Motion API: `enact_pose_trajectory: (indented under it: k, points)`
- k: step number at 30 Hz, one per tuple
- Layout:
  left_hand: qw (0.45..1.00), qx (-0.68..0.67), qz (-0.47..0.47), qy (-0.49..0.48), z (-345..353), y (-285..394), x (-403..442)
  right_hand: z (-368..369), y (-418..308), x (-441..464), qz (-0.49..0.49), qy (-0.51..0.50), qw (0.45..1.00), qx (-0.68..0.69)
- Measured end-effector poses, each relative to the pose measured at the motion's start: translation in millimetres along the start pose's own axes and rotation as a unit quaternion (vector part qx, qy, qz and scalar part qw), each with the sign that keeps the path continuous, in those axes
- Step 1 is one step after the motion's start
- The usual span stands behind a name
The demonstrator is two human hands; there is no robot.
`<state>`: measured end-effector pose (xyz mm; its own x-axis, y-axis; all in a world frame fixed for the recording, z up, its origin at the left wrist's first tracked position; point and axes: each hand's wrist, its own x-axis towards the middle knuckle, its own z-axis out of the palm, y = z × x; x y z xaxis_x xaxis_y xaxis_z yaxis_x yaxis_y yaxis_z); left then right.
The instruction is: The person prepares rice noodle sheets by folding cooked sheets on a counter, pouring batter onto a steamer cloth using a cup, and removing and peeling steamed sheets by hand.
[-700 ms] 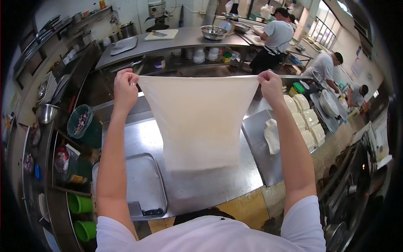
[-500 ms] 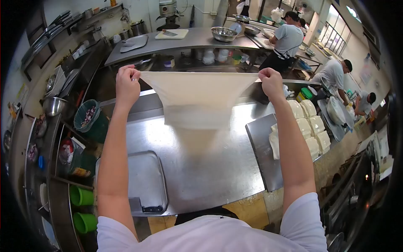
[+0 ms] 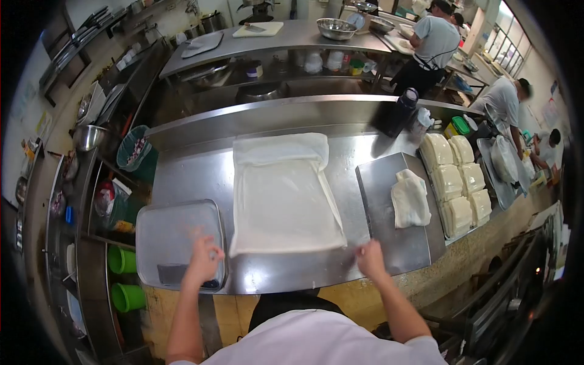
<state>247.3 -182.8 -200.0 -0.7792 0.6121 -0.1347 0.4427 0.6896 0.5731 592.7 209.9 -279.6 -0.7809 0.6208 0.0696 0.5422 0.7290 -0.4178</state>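
A thin, pale dough sheet (image 3: 283, 201) lies spread on the steel worktable (image 3: 274, 274), its far edge folded over in a wrinkled band. My left hand (image 3: 205, 258) is over the right part of a metal tray (image 3: 149, 243), left of the sheet's near corner. Its fingers are apart, somewhat blurred, and hold nothing. Just off the near right corner hovers my right hand (image 3: 370, 260), close to the steel board (image 3: 395, 249). Its fingers look curled but are smeared by motion. A dark cleaver blade (image 3: 172, 273) rests in the tray, its handle partly behind my left wrist.
A folded white cloth (image 3: 410, 199) lies on the board. Beyond it are several plump, pale dough portions (image 3: 453, 182). A dark bottle (image 3: 398, 112) stands by the raised back ledge (image 3: 274, 115). Green bins (image 3: 128, 297) sit at lower left. Co-workers (image 3: 435, 39) work at the back right.
The dough sheet, held up and stretched between both hands before, now lies flat on the table. Both hands have let go and come back toward me. The view has tilted down.
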Motion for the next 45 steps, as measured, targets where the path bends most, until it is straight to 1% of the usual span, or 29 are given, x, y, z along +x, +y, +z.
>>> enact_pose_trajectory:
  k: [1,2,4,5,7,8,10,12,16,18,20,21,24,26,30,32,35,36,38,39,41,42,44,45]
  points:
    - [0.999,-0.008,-0.027,-0.021,12.7,-2.3,-20.7,12.0,4.5,-28.2,0.056,-0.062,0.996,0.031]
    - [0.998,-0.016,-0.053,-0.044,21.0,0.2,-31.7,15.3,5.8,-38.6,0.056,-0.058,0.996,0.044]
    - [0.996,-0.06,-0.057,-0.016,33.9,7.6,-36.4,9.7,-4.1,-56.0,0.061,-0.051,0.994,0.07]
    - [0.995,-0.084,-0.057,0.001,41.2,12.1,-34.6,7.5,-9.6,-52.5,0.056,-0.031,0.995,0.081]
    - [0.996,-0.091,-0.006,0.011,56.0,24.5,-9.2,0.5,-22.5,-25.6,0.044,0.01,0.994,0.101]
    - [0.995,-0.094,0.021,0.015,62.4,32.5,7.4,-0.4,-26.7,-7.8,0.037,0.016,0.993,0.108]
    - [0.994,-0.094,0.042,0.02,75.9,57.1,44.8,-1.9,-32.5,40.2,0.025,0.029,0.992,0.121]
    - [0.991,-0.107,0.078,0.002,93.6,63.7,93.8,10.3,-27.1,98.6,0.06,0.026,0.986,0.151]
    - [0.991,-0.093,0.094,0.012,111.1,76.3,185.8,14.6,-36.1,227.1,0.134,0.015,0.971,0.195]
    - [0.991,-0.082,0.105,0.021,117.3,75.9,231.5,29.4,-35.9,283.9,0.151,0.027,0.973,0.175]
    - [0.991,-0.044,0.12,0.033,120.1,70.7,271.2,47.4,-31.6,333.5,0.17,0.003,0.977,0.126]
    - [0.991,-0.025,0.126,0.038,122.4,66.8,287.3,58.1,-29.9,351.4,0.166,-0.004,0.982,0.094]
    - [0.987,0.096,0.125,0.039,123.7,60.0,320.3,86.0,-29.2,384.6,0.149,-0.031,0.988,0.014]
    - [0.988,0.119,0.098,0.007,123.5,56.2,332.6,98.0,-28.5,394.5,0.135,-0.055,0.989,-0.022]
    - [0.986,0.143,0.08,-0.042,120.2,56.1,343.0,71.8,-45.1,397.7,0.044,0.026,0.999,-0.019]
    - [0.985,0.141,0.092,-0.039,121.9,51.3,344.8,64.5,-47.3,397.6,0.011,0.047,0.999,-0.013]
    - [0.983,0.152,0.093,-0.047,118.4,52.1,346.5,83.4,-34.1,399.7,0.039,0.038,0.998,-0.039]
    - [0.982,0.156,0.09,-0.052,115.6,54.9,346.4,82.4,-37.6,397.0,0.028,0.069,0.997,-0.023]
    - [0.975,0.164,0.147,-0.035,109.5,67.8,334.6,76.1,-55.2,382.5,0.006,0.131,0.991,0.009]
    - [0.97,0.167,0.176,-0.03,112.1,74.1,325.2,76.7,-67.4,362.9,0.002,0.075,0.997,0.03]
    - [0.971,0.142,0.179,-0.071,125.3,81.9,312.9,82.6,-93.4,332.4,-0.009,-0.035,0.997,0.072]
    - [0.971,0.13,0.178,-0.092,130.0,81.7,308.1,91.0,-92.5,332.2,-0.023,-0.056,0.998,0.026]
    - [0.973,0.142,0.167,-0.071,136.5,72.6,321.7,112.4,-82.2,335.4,-0.051,-0.091,0.992,-0.067]
    - [0.974,0.148,0.162,-0.059,136.8,71.6,331.0,111.7,-78.5,347.3,-0.029,-0.113,0.99,-0.075]
